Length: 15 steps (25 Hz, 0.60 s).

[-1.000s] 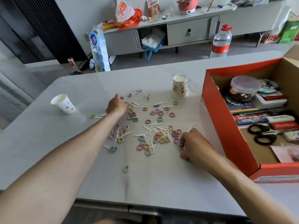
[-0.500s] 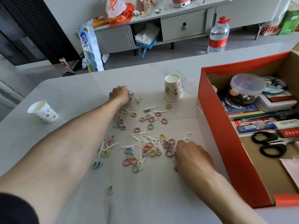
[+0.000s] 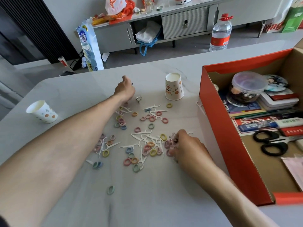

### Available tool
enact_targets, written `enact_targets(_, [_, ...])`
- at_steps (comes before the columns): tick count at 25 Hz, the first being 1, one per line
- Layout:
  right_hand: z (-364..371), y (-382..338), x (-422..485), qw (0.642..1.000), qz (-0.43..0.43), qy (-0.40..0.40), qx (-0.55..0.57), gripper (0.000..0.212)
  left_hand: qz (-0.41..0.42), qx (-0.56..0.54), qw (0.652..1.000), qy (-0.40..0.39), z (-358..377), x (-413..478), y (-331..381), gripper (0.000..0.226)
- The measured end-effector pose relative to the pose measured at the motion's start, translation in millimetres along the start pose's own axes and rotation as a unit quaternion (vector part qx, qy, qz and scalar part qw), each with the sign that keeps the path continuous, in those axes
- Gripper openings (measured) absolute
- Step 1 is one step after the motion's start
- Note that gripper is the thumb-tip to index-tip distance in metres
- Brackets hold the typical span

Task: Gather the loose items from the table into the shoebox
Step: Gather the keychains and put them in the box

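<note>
Our left hand (image 3: 124,90) is curled at the scatter's far edge, and we cannot tell if it holds anything. Our right hand (image 3: 185,148) pinches rings (image 3: 168,144); we should rake a fuller bunch under its fingers before lifting to the shoebox (image 3: 227,128) just right of it. The pale counter (image 3: 147,202) looks slick, with a cluttered cabinet (image 3: 183,24) beyond.

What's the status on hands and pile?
Left hand pinching a clip beyond the pile. Right hand gripping hair ties at pile's right edge. Floss picks and most ties loose on table. Shoebox open alongside, nothing between.
</note>
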State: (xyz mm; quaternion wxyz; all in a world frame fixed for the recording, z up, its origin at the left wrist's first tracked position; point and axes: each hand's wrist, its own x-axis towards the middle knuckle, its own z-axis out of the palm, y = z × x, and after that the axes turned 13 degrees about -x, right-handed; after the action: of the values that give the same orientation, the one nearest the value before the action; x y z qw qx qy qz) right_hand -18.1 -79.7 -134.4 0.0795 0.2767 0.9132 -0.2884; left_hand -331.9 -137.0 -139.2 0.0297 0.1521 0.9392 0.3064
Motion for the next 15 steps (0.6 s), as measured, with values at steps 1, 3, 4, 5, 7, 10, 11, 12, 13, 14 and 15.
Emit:
enact_targets(1, [-1.1, -0.3, 1.2, 0.996, 0.001, 0.006, 0.085, 0.018, -0.017, 0.003, 1.000, -0.023, 1.7, -1.4, 4.3, 0.040])
enact_targets(3, [-4.6, -2.2, 1.2, 0.970, 0.010, 0.021, 0.243, 0.017, -0.038, 0.032, 0.997, -0.067, 5.4, -6.4, 9.7, 0.051])
enact_targets(4, [-6.7, -2.9, 0.2, 0.954, 0.015, 0.025, 0.299, 0.016, -0.038, 0.052, 0.994, -0.086, 7.4, -8.5, 10.6, 0.048])
enact_targets(5, [-8.4, -3.5, -0.6, 0.942, 0.018, 0.028, 0.335, 0.016, -0.036, 0.072, 0.991, -0.103, 9.1, -9.1, 10.7, 0.042])
enact_targets(7, [-10.5, -5.4, -2.0, 0.927, 0.018, 0.028, 0.375, 0.015, -0.048, 0.087, 0.988, -0.116, 10.9, -7.6, 9.9, 0.036])
enact_targets(10, [-9.7, -7.3, -3.4, 0.928, 0.008, 0.029, 0.372, 0.015, -0.081, 0.069, 0.988, -0.111, 9.1, -5.4, 8.9, 0.038])
enact_targets(11, [-9.6, -8.5, -3.9, 0.928, 0.007, 0.030, 0.370, 0.016, -0.084, 0.062, 0.989, -0.106, 8.2, -6.3, 9.4, 0.035])
enact_targets(12, [-8.7, -9.8, -4.7, 0.924, 0.008, 0.023, 0.382, 0.019, -0.085, 0.057, 0.990, -0.100, 7.7, -8.4, 9.7, 0.034])
enact_targets(13, [-7.5, -10.4, -4.8, 0.914, 0.009, 0.008, 0.406, 0.026, -0.084, 0.055, 0.990, -0.095, 7.6, -9.4, 9.8, 0.034])
enact_targets(14, [-6.2, -10.8, -4.6, 0.899, 0.008, -0.011, 0.438, 0.032, -0.082, 0.057, 0.991, -0.091, 7.6, -10.6, 9.5, 0.036])
enact_targets(15, [-4.9, -11.4, -3.9, 0.885, 0.004, -0.029, 0.465, 0.036, -0.078, 0.063, 0.991, -0.087, 7.6, -11.2, 9.2, 0.039])
